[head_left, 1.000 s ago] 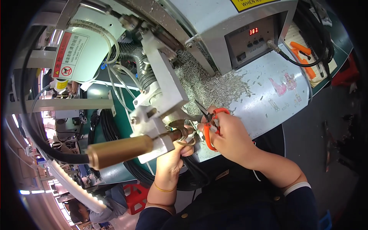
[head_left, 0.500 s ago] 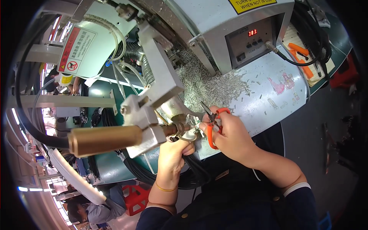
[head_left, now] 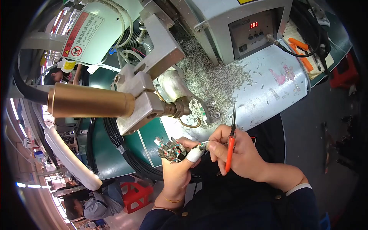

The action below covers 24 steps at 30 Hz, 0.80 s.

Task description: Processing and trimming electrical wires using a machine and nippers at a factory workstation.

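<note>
Our right hand [head_left: 243, 158] curled round pliers [head_left: 231, 138], tip away from us, axis fore-aft; left hand [head_left: 177, 170] closed on parts [head_left: 172, 150]; table [head_left: 268, 111] edge near.

1. Red stool [head_left: 135, 197], lower L, beside seated co-worker [head_left: 100, 207] in grey top.
2. Lit white tube lamp [head_left: 71, 158], L side.
3. Two orange items [head_left: 306, 64] on pale pad [head_left: 316, 74], R end of desk [head_left: 339, 37].

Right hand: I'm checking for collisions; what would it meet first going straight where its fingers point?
The right hand points leftward, so first the small connector-like piece, then apparently the left hand; depth is unclear.
</note>
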{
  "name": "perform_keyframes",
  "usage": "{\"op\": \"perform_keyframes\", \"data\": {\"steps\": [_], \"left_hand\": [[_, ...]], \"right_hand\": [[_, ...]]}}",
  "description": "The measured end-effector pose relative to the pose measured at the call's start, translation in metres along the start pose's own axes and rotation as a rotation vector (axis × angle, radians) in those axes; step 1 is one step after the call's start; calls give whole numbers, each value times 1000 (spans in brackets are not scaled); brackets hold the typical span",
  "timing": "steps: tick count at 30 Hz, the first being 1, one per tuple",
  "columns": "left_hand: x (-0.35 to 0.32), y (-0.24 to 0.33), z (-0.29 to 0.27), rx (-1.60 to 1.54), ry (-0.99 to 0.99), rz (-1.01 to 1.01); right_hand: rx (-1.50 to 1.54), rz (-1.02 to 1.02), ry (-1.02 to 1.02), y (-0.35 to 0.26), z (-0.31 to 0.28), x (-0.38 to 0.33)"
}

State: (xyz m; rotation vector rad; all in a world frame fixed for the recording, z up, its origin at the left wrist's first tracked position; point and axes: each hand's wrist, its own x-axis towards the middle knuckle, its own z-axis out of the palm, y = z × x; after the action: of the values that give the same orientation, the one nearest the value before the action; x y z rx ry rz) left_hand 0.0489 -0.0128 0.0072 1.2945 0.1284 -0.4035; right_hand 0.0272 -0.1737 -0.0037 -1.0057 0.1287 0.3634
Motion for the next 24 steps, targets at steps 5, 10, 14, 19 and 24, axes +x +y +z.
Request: {"op": "perform_keyframes", "data": {"steps": [5, 10, 14, 19, 24], "left_hand": [[7, -1, 2, 194, 107, 11], [40, -3, -2, -139, 33, -121], [54, 1, 1, -91, 8, -188], [62, 6, -6, -24, -42, -205], [66, 5, -16, -31, -42, -223]], "right_hand": [[-384, -160, 105, 10, -10, 3], [-492, -284, 223, 13, -27, 13], [-510, -162, 291, -3, -24, 31], [-606, -276, 316, 2, -25, 53], [-614, -269, 293, -2, -24, 58]]}}
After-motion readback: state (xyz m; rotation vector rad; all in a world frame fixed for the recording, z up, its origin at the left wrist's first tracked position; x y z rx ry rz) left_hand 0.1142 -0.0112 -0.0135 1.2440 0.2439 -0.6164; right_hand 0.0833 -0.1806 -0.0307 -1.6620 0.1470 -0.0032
